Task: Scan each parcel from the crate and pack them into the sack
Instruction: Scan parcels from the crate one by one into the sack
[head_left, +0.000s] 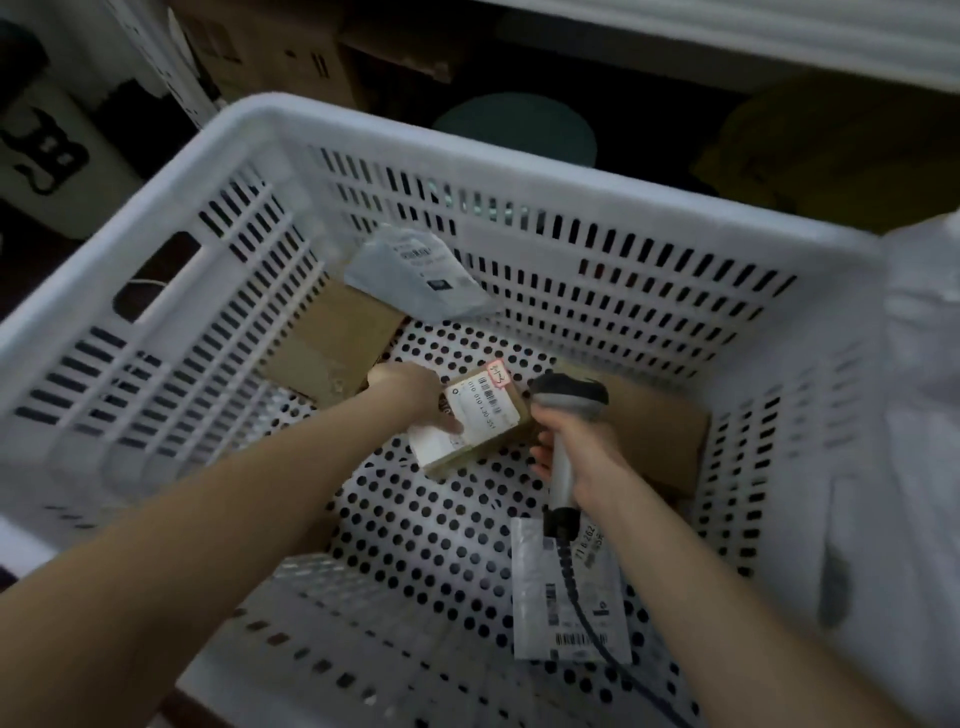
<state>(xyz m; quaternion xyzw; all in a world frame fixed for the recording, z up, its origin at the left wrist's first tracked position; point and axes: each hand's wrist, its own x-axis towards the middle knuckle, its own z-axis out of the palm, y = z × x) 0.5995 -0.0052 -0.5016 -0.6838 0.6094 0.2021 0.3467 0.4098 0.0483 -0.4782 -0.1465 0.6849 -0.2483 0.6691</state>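
Both my arms reach down into a white perforated crate (467, 171). My left hand (415, 397) grips a small brown box parcel (480, 415) with a white barcode label and a pink sticker, held just above the crate floor. My right hand (576, 457) grips the handle of a grey barcode scanner (569, 402), its head right beside the box's label. The scanner's cable runs down toward me. A white sack (914, 441) hangs over the crate's right rim.
More parcels lie in the crate: a brown box (332, 343) at the back left, a grey mailer bag (421, 273) against the far wall, a flat brown parcel (654, 431) behind my right hand, and a white labelled envelope (566, 597) near me. Dark cartons stand beyond the crate.
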